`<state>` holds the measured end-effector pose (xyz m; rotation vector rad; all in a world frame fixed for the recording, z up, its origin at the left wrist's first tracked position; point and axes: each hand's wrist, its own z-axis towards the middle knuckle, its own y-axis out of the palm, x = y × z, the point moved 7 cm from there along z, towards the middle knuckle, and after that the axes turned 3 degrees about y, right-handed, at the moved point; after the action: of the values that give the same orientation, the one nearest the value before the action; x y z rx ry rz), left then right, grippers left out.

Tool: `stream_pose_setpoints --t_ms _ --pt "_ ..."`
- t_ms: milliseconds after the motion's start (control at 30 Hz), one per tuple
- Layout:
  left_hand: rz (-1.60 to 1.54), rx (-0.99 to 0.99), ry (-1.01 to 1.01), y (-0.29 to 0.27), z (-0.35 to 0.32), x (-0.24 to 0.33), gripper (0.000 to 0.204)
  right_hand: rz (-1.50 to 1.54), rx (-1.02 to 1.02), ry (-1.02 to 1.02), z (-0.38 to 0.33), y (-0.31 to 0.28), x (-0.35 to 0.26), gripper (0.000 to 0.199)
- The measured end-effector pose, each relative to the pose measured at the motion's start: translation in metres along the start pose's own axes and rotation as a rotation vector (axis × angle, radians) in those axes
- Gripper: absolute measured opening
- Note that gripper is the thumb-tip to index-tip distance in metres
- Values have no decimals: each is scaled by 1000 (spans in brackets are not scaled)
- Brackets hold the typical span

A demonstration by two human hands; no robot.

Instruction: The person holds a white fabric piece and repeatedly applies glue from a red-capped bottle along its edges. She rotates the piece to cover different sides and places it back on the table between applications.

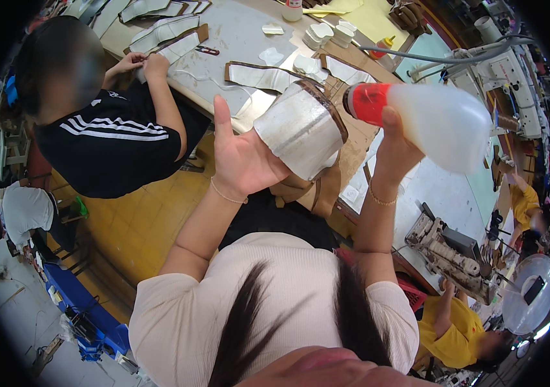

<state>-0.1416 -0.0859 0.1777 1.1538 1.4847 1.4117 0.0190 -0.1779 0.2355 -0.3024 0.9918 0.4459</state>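
Note:
My left hand (pixel 246 161) supports a curved piece (pixel 304 129), whitish on its near face with a brown edge. The thumb stands apart from it, and the fingers are hidden behind the piece. My right hand (pixel 396 145) is closed around a translucent plastic bottle (pixel 449 126) with a red neck band, tilted so that its neck points left toward the piece. Some pale content shows inside it. The bottle's dark end is close to the piece's brown rim; whether they touch I cannot tell. Behind the piece, similar strips with brown edges (pixel 259 76) lie on the table.
At the left a person in a black shirt (pixel 120 138) handles similar strips at the table (pixel 197 68). Stacks of white pieces (pixel 319 35) and a red bottle with a yellow tip (pixel 382 48) are farther back. Sewing machines (pixel 446 248) stand at the right, near people in yellow.

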Motion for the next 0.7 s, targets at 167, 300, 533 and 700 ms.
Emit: stream_pose_setpoints --t_ms 167,300,533,700 --pt "27 -36 34 -5 2 -1 108 113 -186 -197 -20 20 -23 50" --pt "61 45 42 -9 2 4 108 -125 44 94 2 -5 1 41" --pt "2 34 30 -15 1 7 105 -263 20 27 -11 -9 13 49" --pt "-106 103 139 -40 2 10 96 229 213 54 -10 -30 14 47"
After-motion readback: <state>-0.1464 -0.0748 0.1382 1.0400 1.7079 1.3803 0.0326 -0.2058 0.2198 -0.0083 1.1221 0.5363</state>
